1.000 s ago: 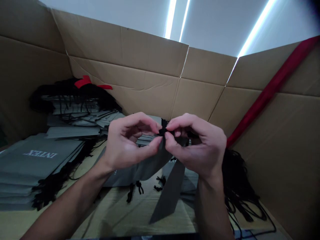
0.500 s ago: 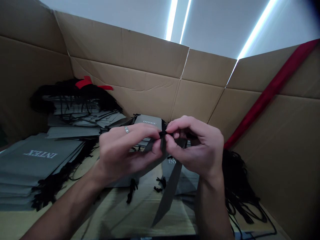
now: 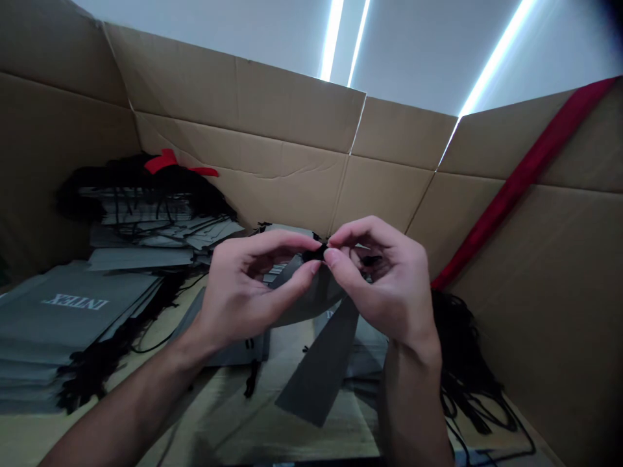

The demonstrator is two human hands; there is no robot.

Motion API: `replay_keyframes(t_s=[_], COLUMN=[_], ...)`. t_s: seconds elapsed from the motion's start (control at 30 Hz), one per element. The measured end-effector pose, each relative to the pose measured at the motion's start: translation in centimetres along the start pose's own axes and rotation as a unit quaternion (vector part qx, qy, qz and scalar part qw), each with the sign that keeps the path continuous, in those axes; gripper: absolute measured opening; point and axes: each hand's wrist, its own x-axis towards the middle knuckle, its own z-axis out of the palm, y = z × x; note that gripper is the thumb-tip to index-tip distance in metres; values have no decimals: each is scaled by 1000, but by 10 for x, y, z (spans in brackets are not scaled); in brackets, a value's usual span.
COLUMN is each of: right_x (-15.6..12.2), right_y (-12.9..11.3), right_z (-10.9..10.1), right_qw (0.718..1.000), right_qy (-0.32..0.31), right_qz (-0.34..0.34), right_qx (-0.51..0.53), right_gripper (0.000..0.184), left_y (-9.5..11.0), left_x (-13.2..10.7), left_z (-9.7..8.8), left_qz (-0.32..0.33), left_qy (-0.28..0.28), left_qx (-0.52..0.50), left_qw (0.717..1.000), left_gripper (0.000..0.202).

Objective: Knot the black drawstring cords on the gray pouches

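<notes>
My left hand [image 3: 257, 279] and my right hand [image 3: 384, 279] meet over the middle of the table. Between both hands' fingertips is a black cord [image 3: 315, 253], pinched at what looks like a knot. From it hangs a grey drawstring bag [image 3: 318, 363], seen partly edge-on below my right hand. Behind the hands, more grey bags lie stacked, mostly hidden by my fingers. One bag [image 3: 233, 353] lies under my left wrist, with a black cord end beside it.
A pile of grey bags [image 3: 73, 305] printed INTEX stands at the left. Behind it are more bags with black cords [image 3: 111, 168] and a red strip [image 3: 165, 161]. Loose black cords [image 3: 457, 344] lie at the right. Cardboard walls [image 3: 282, 155] enclose the table [image 3: 243, 421].
My left hand has rotated and its thumb and fingers have spread wider around the cord. The hanging bag has swung, showing more of its face.
</notes>
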Motion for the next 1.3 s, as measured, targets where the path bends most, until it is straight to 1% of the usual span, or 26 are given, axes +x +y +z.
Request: replay_keyframes(t_s=[0.17, 0.27, 0.37, 0.5, 0.7, 0.77, 0.87, 0.93, 1.0, 1.07, 1.13, 1.2, 1.27, 1.3], right_x=[2, 2, 2, 2, 1, 1, 1, 2, 3, 3, 4, 5, 5, 6], right_y=[1, 2, 3, 3, 4, 4, 5, 6, 7, 7, 8, 8, 8, 7], right_z=[0, -1, -2, -2, -2, -2, -1, -1, -1, -2, -4, -5, -5, -5], right_qw=[999, 999, 998, 998, 999, 998, 997, 997, 997, 998, 998, 998, 998, 998], right_qy=[-29, -40, -50, -54, -46, -54, -73, -73, -64, -54, -42, -33, -30, -30], right_qz=[22, 31, 30, 25, 11, 17, 13, 10, 15, 23, 24, 24, 26, 29], right_qx=[-8, -14, -21, -15, 3, 11, 21, 23, 27, 35, 40, 43, 48, 52], right_gripper=[7, 5, 8, 9, 12, 10, 12, 7, 3, 4, 5, 6, 6, 7], left_y=[-2, -1, 0, 0, -3, -2, -1, -1, -2, -2, -2, 0, 1, 2], left_x=[-2, -2, -3, -2, -1, 0, 0, 0, 0, 2, 5, 7, 9, 9], left_z=[-2, -2, -2, -1, -3, -4, -4, -3, -4, -4, -5, -7, -8, -8], left_qz=[47, 50, 54, 52, 30, 35, 42, 25, -7, -37, -58, -70, -80, -84], left_qy=[-1, -7, -8, -8, -26, -31, -43, -43, -47, -68, -97, -113, -113, -110], left_qx=[71, 105, 123, 118, 81, 89, 100, 83, 37, -7, -13, 4, 19, 25], left_qw=[996, 993, 991, 992, 996, 995, 993, 995, 998, 997, 994, 991, 990, 990], left_gripper=[20, 18, 15, 14, 13, 13, 15, 20, 28, 35, 30, 18, 10, 11])
